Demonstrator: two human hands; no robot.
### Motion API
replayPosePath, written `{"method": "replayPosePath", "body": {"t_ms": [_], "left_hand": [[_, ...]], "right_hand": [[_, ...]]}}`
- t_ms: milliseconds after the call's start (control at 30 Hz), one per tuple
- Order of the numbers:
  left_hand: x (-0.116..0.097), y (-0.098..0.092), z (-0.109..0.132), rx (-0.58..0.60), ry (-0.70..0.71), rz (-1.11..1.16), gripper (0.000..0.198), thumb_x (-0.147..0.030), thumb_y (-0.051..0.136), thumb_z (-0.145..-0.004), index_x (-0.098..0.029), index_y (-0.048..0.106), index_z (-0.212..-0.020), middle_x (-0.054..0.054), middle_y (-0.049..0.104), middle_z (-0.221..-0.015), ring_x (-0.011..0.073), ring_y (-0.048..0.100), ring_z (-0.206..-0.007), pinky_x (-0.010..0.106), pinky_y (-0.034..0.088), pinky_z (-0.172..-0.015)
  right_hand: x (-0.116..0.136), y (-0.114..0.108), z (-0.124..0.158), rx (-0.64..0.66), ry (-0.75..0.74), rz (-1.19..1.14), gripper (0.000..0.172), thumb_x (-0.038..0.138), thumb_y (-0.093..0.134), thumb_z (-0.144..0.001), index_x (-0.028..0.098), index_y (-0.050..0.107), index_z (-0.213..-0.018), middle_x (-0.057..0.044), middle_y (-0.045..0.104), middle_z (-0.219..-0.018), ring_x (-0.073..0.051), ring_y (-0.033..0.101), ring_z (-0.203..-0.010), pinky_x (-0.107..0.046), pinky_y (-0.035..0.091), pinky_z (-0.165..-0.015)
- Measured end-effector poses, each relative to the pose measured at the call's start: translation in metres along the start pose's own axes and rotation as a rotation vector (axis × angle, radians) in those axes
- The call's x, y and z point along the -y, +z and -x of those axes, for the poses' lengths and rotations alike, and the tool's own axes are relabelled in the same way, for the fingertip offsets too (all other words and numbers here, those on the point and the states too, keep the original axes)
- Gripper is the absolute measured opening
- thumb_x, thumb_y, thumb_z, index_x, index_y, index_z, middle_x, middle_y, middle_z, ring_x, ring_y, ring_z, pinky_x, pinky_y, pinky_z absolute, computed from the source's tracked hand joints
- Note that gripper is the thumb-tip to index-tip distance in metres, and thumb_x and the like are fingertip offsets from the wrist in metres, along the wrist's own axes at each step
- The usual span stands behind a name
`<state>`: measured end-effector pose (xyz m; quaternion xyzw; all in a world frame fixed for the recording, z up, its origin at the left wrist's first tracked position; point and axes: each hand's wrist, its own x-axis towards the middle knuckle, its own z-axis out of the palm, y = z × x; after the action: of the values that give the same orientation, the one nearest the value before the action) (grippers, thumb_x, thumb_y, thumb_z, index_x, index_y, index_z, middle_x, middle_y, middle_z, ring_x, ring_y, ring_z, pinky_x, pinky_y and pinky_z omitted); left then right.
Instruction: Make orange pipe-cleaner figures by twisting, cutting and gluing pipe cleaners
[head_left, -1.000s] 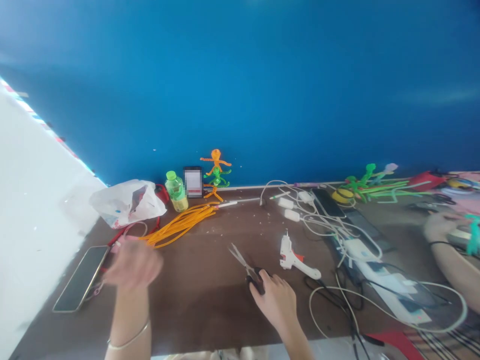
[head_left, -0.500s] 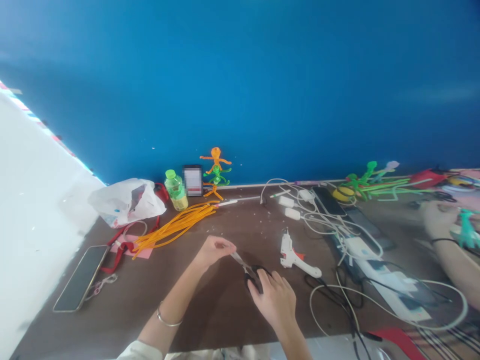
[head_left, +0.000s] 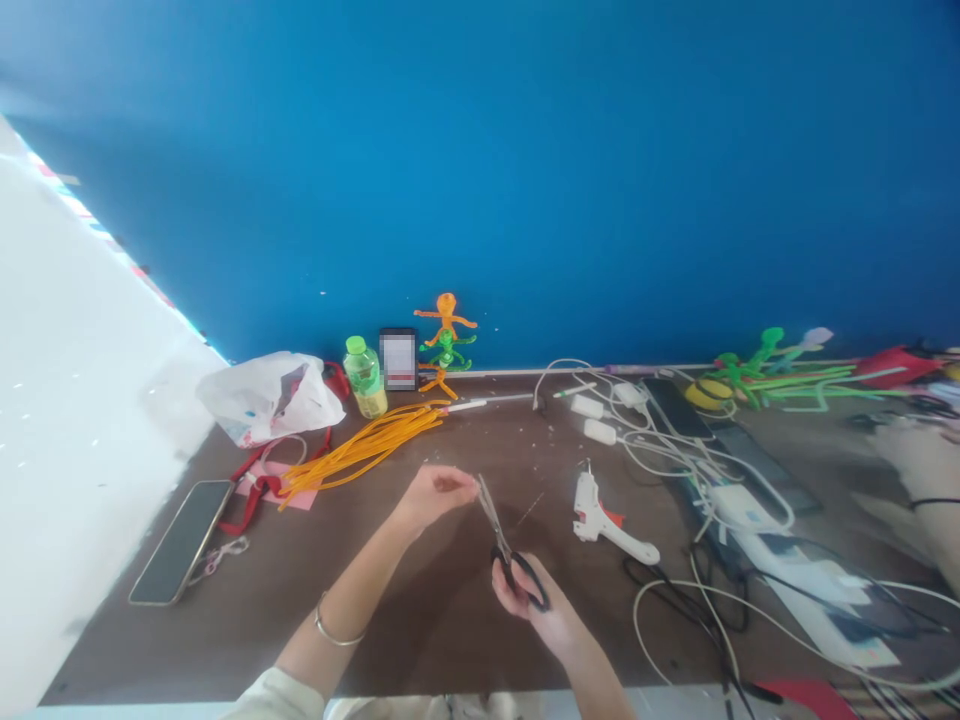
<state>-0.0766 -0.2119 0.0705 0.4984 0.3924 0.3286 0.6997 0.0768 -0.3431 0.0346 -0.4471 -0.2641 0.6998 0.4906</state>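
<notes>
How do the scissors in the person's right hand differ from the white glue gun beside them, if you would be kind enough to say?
The scissors have bare metal blades and black loop handles, while the glue gun has a white body with a red patch. The scissors are held up in the right hand, whereas the glue gun lies untouched on the brown table. Both have their working ends pointing toward the blue wall.
</notes>
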Motion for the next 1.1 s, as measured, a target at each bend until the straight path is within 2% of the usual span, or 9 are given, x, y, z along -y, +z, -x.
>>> {"method": "replayPosePath", "body": {"t_ms": [133,333,467,633,767,900,1033,1100], "left_hand": [[0.001,0.006,0.003,-0.068,0.081,-0.129,0.024,-0.037,0.07,-0.06,-0.014,0.067,-0.067,0.007,0.068,-0.071,0.0159,0.06,-0.065,0.028,0.046,-0.067],[-0.005,0.006,0.009,-0.077,0.197,-0.276,0.022,-0.036,0.059,-0.071,-0.015,0.066,-0.071,0.006,0.066,-0.071,0.0163,0.059,-0.068,0.026,0.045,-0.066],[0.002,0.008,0.009,-0.142,0.238,-0.317,0.023,-0.035,0.053,-0.076,-0.015,0.064,-0.074,0.006,0.065,-0.073,0.0165,0.058,-0.07,0.026,0.045,-0.068],[0.014,0.013,0.004,-0.247,0.253,-0.34,0.02,-0.031,0.047,-0.079,-0.016,0.061,-0.076,0.006,0.063,-0.075,0.0168,0.058,-0.073,0.027,0.043,-0.07],[0.019,0.016,0.0,-0.308,0.255,-0.341,0.018,-0.028,0.045,-0.08,-0.017,0.057,-0.073,0.004,0.06,-0.07,0.0149,0.056,-0.068,0.027,0.041,-0.067],[0.022,0.019,-0.005,-0.313,0.217,-0.225,0.02,-0.033,0.046,-0.08,-0.017,0.054,-0.07,0.001,0.056,-0.064,0.0128,0.053,-0.063,0.026,0.041,-0.066],[0.02,0.021,-0.006,-0.199,0.093,0.137,0.026,-0.041,0.054,-0.074,-0.015,0.056,-0.072,0.002,0.058,-0.067,0.0119,0.054,-0.062,0.027,0.044,-0.066],[0.016,0.02,-0.005,-0.184,0.093,0.173,0.028,-0.042,0.058,-0.072,-0.014,0.059,-0.074,0.004,0.061,-0.072,0.0129,0.056,-0.066,0.028,0.045,-0.069]], "right_hand": [[-0.003,0.007,0.002,0.003,0.049,-0.189,0.034,0.048,0.066,-0.064,0.017,0.054,-0.066,0.001,0.049,-0.06,-0.007,0.036,-0.049,-0.024,0.021,-0.047],[-0.002,0.015,-0.002,0.138,0.029,-0.201,0.041,0.055,0.055,-0.07,0.017,0.046,-0.057,0.004,0.039,-0.05,-0.005,0.026,-0.041,-0.026,0.018,-0.046],[0.0,0.022,-0.005,0.095,0.039,-0.167,0.038,0.053,0.054,-0.072,0.017,0.047,-0.059,0.004,0.038,-0.05,-0.006,0.025,-0.041,-0.026,0.016,-0.046],[-0.006,0.031,-0.011,0.076,0.052,-0.197,0.039,0.053,0.053,-0.074,0.017,0.05,-0.059,0.006,0.03,-0.043,-0.007,0.023,-0.041,-0.026,0.015,-0.045],[-0.013,0.038,-0.017,0.025,0.038,-0.219,0.041,0.054,0.054,-0.074,0.017,0.049,-0.057,0.007,0.028,-0.043,-0.006,0.019,-0.041,-0.025,0.014,-0.044],[-0.012,0.041,-0.018,0.074,0.054,-0.302,0.043,0.056,0.051,-0.074,0.018,0.046,-0.054,0.008,0.024,-0.041,-0.005,0.015,-0.039,-0.025,0.013,-0.044],[-0.006,0.04,-0.016,0.158,0.104,-0.389,0.047,0.06,0.04,-0.077,0.02,0.045,-0.054,0.01,0.011,-0.037,-0.007,0.01,-0.038,-0.026,0.014,-0.045],[-0.005,0.039,-0.015,0.158,0.102,-0.377,0.047,0.06,0.039,-0.077,0.02,0.044,-0.053,0.01,0.01,-0.037,-0.007,0.01,-0.039,-0.026,0.014,-0.045]]}}
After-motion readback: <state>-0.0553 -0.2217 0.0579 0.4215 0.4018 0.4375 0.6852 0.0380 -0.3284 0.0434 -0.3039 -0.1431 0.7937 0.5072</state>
